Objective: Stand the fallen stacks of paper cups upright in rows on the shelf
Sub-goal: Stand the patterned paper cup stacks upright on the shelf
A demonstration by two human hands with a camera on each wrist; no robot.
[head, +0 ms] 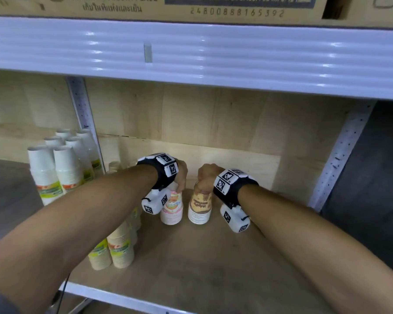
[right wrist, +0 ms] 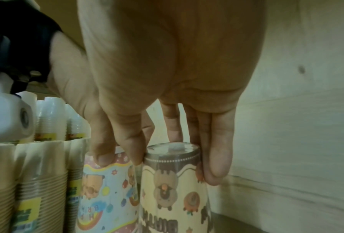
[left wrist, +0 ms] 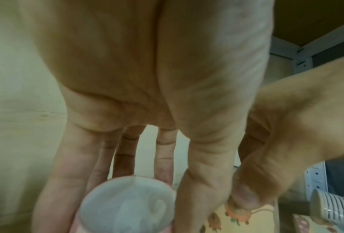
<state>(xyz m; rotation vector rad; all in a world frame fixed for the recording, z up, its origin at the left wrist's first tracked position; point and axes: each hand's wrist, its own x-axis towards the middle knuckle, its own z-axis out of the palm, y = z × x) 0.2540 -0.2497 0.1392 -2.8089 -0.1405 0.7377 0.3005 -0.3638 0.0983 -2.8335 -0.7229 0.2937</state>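
Two plastic-wrapped stacks of printed paper cups stand base-up, side by side, near the back of the wooden shelf (head: pixel 191 264). My left hand (head: pixel 180 183) grips the top of the pink stack (head: pixel 171 208) from above; its fingers (left wrist: pixel 63 181) and thumb close round the white base (left wrist: pixel 127 203). Just to the right, my right hand (head: pixel 204 184) grips the top of the brown-and-cream stack (head: pixel 200 208), its fingers (right wrist: pixel 217 157) curled down over the rim. In the right wrist view the brown stack (right wrist: pixel 173 197) and the pink stack (right wrist: pixel 107 197) almost touch.
Kraft cup stacks (head: pixel 117 250) stand upright at the front left of this bay, close to my left forearm. White cup stacks (head: pixel 55 168) fill the bay beyond the metal upright (head: pixel 83 114). The shelf above (head: pixel 191 53) hangs low. Ribbed cup rims (left wrist: pixel 334 208) show at the far right.
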